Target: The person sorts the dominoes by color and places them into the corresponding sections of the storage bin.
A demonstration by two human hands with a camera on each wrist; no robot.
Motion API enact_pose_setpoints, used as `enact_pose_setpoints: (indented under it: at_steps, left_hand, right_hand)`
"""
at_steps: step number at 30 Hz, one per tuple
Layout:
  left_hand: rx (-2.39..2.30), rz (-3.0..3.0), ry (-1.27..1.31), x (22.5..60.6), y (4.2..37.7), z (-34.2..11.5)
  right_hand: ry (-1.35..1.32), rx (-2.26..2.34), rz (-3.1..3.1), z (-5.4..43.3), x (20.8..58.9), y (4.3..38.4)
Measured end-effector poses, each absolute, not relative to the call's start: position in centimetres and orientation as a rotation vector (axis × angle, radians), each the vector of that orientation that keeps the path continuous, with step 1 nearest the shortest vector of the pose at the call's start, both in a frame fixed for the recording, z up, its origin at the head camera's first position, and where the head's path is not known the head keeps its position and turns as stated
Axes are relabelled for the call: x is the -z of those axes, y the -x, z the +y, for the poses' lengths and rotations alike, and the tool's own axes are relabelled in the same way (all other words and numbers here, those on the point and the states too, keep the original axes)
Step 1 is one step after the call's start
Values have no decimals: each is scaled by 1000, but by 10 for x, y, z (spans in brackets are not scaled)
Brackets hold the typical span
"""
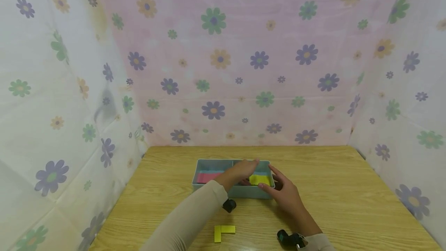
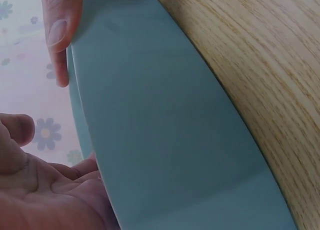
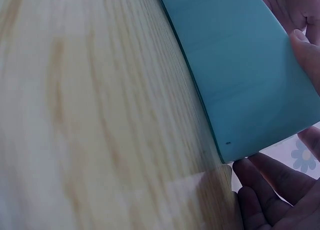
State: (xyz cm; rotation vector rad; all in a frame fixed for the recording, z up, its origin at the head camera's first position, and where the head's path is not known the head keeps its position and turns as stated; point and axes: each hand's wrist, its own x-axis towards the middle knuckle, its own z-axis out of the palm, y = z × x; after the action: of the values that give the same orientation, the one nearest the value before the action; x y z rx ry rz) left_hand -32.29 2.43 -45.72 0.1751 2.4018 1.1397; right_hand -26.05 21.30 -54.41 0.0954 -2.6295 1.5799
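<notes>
A blue-grey divided box (image 1: 212, 189) stands on the wooden table, with pink pieces (image 1: 207, 177) in its left compartment and yellow pieces (image 1: 259, 179) in its right one. My left hand (image 1: 244, 169) reaches over the front rim into the right compartment. Its fingertips are hidden behind the box wall, also in the left wrist view, so whether they hold a piece does not show. My right hand (image 1: 287, 195) grips the box's right end, the thumb on the front rim and the fingers around the end wall, as the right wrist view shows.
Two yellow strips (image 1: 223, 231) lie in an L shape on the table (image 1: 167, 212), in front of the box. Flower-patterned cloth (image 1: 244, 88) hangs behind the table and along both sides. Black wrist devices (image 1: 289, 239) sit below each hand.
</notes>
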Motion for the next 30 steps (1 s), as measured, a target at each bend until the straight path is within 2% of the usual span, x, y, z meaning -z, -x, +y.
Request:
enact_pose_setpoints:
  at_steps: [30]
  left_hand:
    - [-1081, 2451, -175, 459, 327, 24]
  right_hand:
    - [-103, -1537, -2645, 214, 542, 260]
